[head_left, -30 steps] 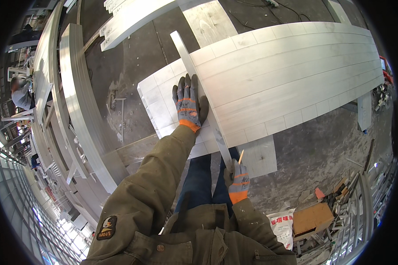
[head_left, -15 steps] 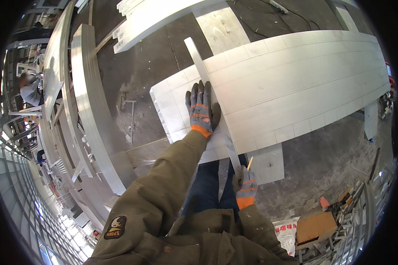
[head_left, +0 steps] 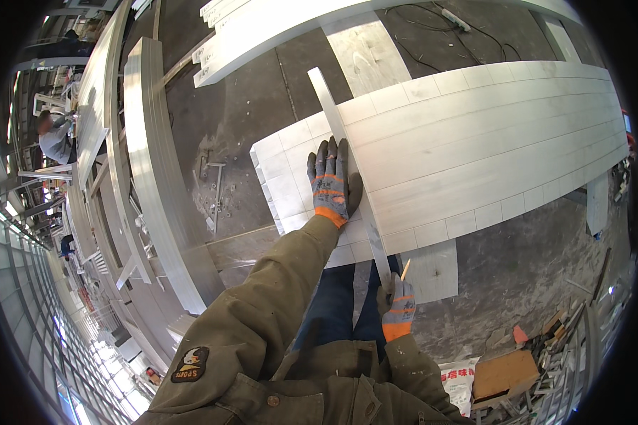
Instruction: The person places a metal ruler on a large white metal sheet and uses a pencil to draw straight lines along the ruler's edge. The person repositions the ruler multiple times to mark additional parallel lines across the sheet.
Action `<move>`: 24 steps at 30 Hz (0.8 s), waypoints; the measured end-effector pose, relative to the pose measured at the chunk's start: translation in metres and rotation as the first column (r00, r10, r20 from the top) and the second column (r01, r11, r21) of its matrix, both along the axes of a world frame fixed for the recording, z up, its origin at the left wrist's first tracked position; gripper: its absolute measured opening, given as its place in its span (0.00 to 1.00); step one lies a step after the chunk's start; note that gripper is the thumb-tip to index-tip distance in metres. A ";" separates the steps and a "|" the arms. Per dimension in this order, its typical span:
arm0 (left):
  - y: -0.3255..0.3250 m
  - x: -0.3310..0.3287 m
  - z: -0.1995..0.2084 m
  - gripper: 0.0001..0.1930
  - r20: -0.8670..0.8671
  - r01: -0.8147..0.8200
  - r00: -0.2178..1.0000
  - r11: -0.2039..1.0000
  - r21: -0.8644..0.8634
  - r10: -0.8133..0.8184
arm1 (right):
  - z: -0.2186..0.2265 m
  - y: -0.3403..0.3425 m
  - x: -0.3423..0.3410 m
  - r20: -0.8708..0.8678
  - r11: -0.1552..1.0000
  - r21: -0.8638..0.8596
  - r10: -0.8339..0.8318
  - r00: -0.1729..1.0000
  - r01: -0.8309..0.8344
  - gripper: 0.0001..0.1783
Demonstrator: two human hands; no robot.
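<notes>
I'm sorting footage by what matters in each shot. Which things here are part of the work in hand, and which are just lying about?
In use:
- left hand, flat on the straightedge
- straightedge, laid across the panel
- white ribbed panel
- right hand, holding a pencil at the panel's near edge

Lying about:
- cardboard box
- printed sack
- cable
- long pale beams

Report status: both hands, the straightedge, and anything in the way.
Left hand flat on long grey metal straightedge across pale plank panel. Right hand holds a pencil at the straightedge's near end. Nothing blocking.
</notes>
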State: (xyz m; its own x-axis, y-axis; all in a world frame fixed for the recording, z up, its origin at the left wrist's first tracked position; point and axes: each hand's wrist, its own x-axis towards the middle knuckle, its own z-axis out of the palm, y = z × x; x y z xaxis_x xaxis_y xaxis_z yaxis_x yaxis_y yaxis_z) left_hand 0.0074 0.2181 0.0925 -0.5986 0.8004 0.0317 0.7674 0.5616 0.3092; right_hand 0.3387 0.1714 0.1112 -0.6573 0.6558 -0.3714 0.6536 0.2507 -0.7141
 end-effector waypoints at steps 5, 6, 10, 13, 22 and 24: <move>0.000 0.000 0.000 0.41 -0.008 0.002 1.000 1.000 0.009 -0.002 | 0.003 0.001 -0.004 -0.068 0.996 0.092 0.002 0.998 0.004 0.35; 0.001 0.000 0.000 0.42 -0.023 0.004 1.000 1.000 0.005 -0.003 | 0.004 0.003 -0.003 -0.055 0.996 0.094 0.001 0.998 0.004 0.35; -0.001 -0.001 -0.003 0.42 -0.016 0.004 1.000 1.000 0.000 -0.004 | 0.004 0.004 -0.004 -0.057 0.997 0.070 -0.003 0.998 0.007 0.33; -0.001 -0.001 -0.006 0.42 -0.031 0.005 1.000 1.000 -0.009 -0.005 | 0.004 0.002 -0.005 -0.048 0.999 0.034 -0.027 0.998 0.028 0.32; -0.003 -0.002 -0.003 0.42 -0.013 0.005 1.000 1.000 0.018 -0.005 | 0.001 -0.001 -0.003 -0.081 0.999 0.022 -0.024 0.996 0.025 0.34; -0.003 -0.002 -0.002 0.42 -0.015 0.008 1.000 1.000 0.011 -0.008 | 0.000 -0.001 -0.003 -0.088 0.999 0.029 -0.009 0.996 0.012 0.36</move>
State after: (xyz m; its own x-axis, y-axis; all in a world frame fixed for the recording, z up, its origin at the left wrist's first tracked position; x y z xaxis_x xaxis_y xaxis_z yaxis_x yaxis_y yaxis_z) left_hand 0.0052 0.2148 0.0905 -0.5912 0.8050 0.0494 0.7767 0.5518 0.3037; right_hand 0.3356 0.1704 0.1109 -0.6795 0.6727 -0.2929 0.5917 0.2664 -0.7609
